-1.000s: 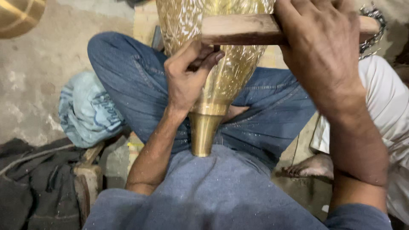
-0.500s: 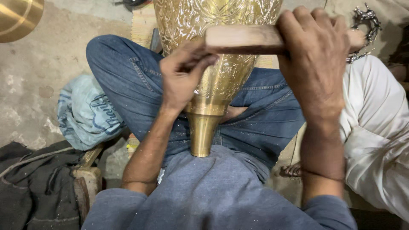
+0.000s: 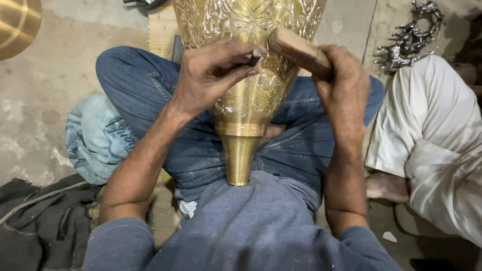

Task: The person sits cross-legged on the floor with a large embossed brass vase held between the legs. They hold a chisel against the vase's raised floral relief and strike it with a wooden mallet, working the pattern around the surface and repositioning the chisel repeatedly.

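engraved, shiny brass vase [image 3: 249, 75] tapers to a smooth neck; left hand [image 3: 213, 75] pinches a dark chisel [image 3: 255, 56], right hand [image 3: 344, 90] grips a wooden block [image 3: 297, 47]. crumpled blue cloth [image 3: 95, 138] at 9 o'clock.

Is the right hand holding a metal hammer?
No. The right hand grips a brown wooden block beside the engraved golden brass vase.

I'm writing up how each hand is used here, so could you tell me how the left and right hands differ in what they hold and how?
The left hand pinches a thin dark tool in its fingertips, its tip at the engraved brass vase; the right hand wraps a full fist around a thick wooden block. The left hand lies in front of the vase's body, the right beside its edge. Both are bare and raised over the lap.
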